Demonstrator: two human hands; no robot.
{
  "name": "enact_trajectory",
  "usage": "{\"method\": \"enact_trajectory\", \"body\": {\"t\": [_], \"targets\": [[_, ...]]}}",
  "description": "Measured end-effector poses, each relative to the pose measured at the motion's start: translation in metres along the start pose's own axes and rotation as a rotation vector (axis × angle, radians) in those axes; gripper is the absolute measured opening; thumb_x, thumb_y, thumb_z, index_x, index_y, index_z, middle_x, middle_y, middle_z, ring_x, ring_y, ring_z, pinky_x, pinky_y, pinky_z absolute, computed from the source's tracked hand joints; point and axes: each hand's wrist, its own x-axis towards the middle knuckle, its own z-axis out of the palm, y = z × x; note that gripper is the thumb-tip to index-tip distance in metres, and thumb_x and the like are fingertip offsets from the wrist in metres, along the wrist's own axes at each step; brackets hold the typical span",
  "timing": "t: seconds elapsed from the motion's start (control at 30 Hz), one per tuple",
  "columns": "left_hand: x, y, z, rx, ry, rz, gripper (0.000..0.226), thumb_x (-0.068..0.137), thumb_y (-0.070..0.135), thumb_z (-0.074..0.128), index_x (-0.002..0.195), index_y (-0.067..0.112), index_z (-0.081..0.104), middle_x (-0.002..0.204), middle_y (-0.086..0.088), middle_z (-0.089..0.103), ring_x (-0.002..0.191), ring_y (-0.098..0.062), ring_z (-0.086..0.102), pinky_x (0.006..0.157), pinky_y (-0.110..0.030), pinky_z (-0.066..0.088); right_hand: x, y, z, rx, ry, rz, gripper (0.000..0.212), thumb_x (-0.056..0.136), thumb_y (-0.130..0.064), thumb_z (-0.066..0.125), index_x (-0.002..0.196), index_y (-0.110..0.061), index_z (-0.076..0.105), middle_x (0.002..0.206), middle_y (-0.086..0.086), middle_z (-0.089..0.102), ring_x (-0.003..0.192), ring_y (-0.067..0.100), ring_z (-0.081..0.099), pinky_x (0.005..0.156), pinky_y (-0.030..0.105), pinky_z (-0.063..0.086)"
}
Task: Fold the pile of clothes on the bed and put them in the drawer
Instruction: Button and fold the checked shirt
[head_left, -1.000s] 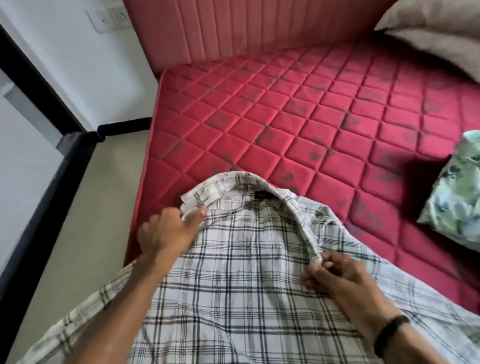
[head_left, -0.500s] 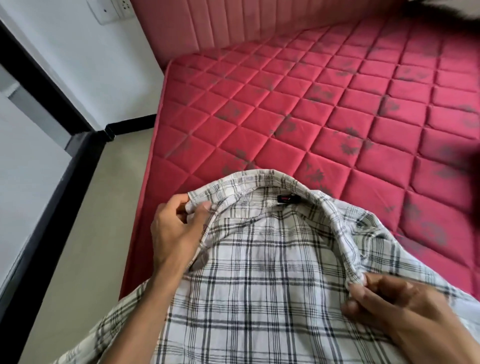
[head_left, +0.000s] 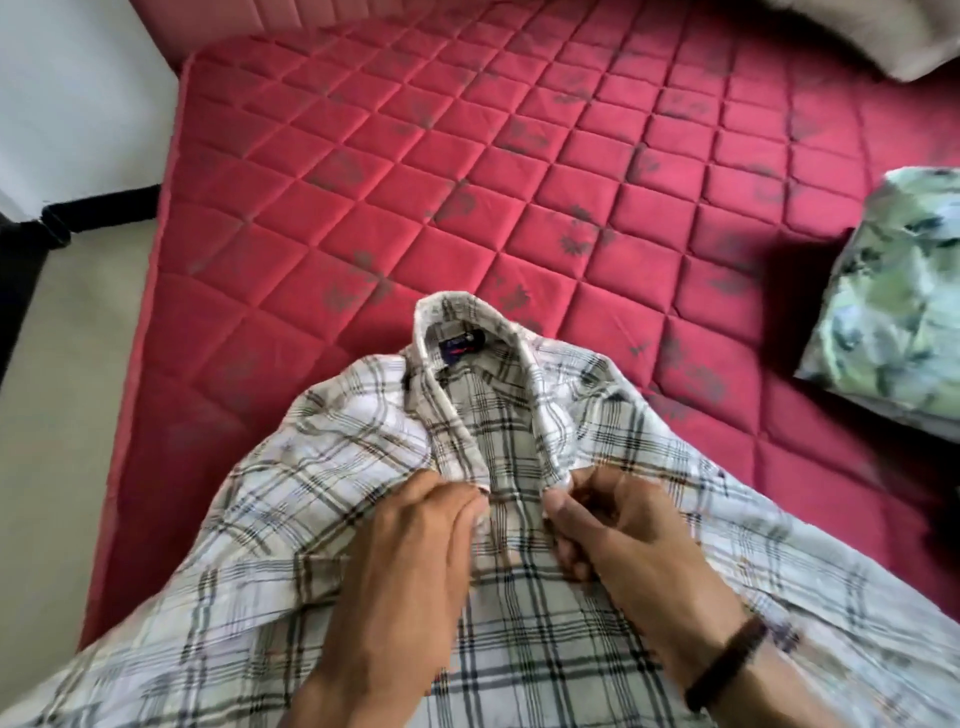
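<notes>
A white plaid shirt (head_left: 322, 499) lies spread on the near part of the red quilted mattress (head_left: 415, 171), collar pointing away from me, a dark label inside the collar. My left hand (head_left: 410, 561) pinches the left front edge of the shirt just below the collar. My right hand (head_left: 623, 545), with a dark wristband, pinches the right front edge. The two edges are held close together at the shirt's middle. The lower part of the shirt runs out of view at the bottom.
A green and white patterned cloth (head_left: 893, 312) lies at the right edge of the mattress. A beige pillow (head_left: 893, 36) sits at the far right corner. Beige floor (head_left: 57, 415) and a white wall lie left of the bed.
Both hands have moved inward from the collar's outer ends to the shirt's middle, bringing the two front edges together. The collar now stands narrower and folded up.
</notes>
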Motion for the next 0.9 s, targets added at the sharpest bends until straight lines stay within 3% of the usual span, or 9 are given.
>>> {"method": "enact_trajectory", "body": {"t": [0.1,0.23,0.3,0.37,0.47,0.57,0.7,0.9], "targets": [[0.007,-0.008,-0.003,-0.017,-0.053,0.01,0.013,0.089,0.03,0.077,0.1,0.035,0.074,0.084,0.025,0.054,0.073,0.008,0.056,0.065,-0.007,0.048,0.0,0.001,0.001,-0.076,0.02,-0.027,0.02,0.098,-0.025,0.068,0.093,-0.006,0.066,0.066,0.0,0.065,0.058,0.011,0.056,0.054,0.023,0.048],[0.001,0.006,-0.005,0.04,-0.009,-0.033,0.013,0.09,0.024,0.075,0.087,0.031,0.064,0.079,0.021,0.057,0.065,0.005,0.053,0.054,-0.006,0.035,-0.008,-0.004,0.011,-0.013,0.022,-0.05,0.02,0.096,-0.023,0.07,0.094,-0.003,0.066,0.071,0.009,0.071,0.061,0.015,0.06,0.058,0.026,0.053],[-0.002,0.01,-0.004,0.032,0.07,-0.067,0.014,0.089,0.024,0.076,0.085,0.031,0.065,0.073,0.019,0.061,0.06,0.003,0.057,0.054,-0.009,0.043,-0.014,-0.007,0.017,0.008,-0.002,-0.069,0.017,0.093,-0.025,0.073,0.09,-0.009,0.069,0.072,0.013,0.073,0.06,0.016,0.06,0.055,0.027,0.052],[-0.003,0.009,-0.005,-0.164,0.15,-0.157,0.007,0.086,0.027,0.08,0.084,0.029,0.073,0.07,0.019,0.068,0.06,0.002,0.066,0.054,-0.02,0.057,-0.018,-0.007,0.024,0.044,-0.012,-0.066,0.013,0.09,-0.026,0.076,0.087,-0.015,0.071,0.072,0.014,0.073,0.059,0.016,0.06,0.053,0.026,0.05],[-0.002,0.006,-0.005,-0.699,0.127,-0.392,0.007,0.077,0.029,0.086,0.081,0.026,0.081,0.073,0.015,0.076,0.068,-0.002,0.074,0.059,-0.016,0.058,-0.021,-0.002,0.03,0.127,0.039,-0.082,0.009,0.088,-0.021,0.078,0.087,-0.014,0.074,0.072,0.016,0.074,0.059,0.015,0.063,0.053,0.021,0.052],[-0.003,0.009,0.003,-1.068,0.059,-0.596,0.01,0.075,0.021,0.088,0.084,0.023,0.083,0.077,-0.003,0.079,0.072,-0.016,0.077,0.064,-0.022,0.061,-0.019,0.005,0.031,0.146,0.074,-0.096,0.008,0.09,-0.015,0.076,0.088,-0.007,0.074,0.074,0.016,0.075,0.062,0.015,0.066,0.056,0.022,0.055],[-0.006,0.007,0.013,-1.222,-0.003,-0.688,0.011,0.076,0.017,0.085,0.086,0.013,0.083,0.079,-0.014,0.077,0.069,-0.018,0.073,0.065,-0.019,0.058,-0.017,0.011,0.03,0.147,0.079,-0.078,0.01,0.091,-0.013,0.075,0.088,-0.004,0.075,0.074,0.016,0.074,0.064,0.015,0.066,0.059,0.02,0.054],[-0.004,-0.004,0.012,-1.209,-0.151,-0.657,0.018,0.074,0.026,0.081,0.089,0.017,0.083,0.075,-0.009,0.073,0.067,-0.011,0.066,0.06,-0.016,0.055,-0.017,0.016,0.028,0.158,0.051,-0.055,0.011,0.089,-0.019,0.077,0.087,-0.008,0.077,0.074,0.014,0.074,0.066,0.014,0.064,0.063,0.023,0.053]]}}
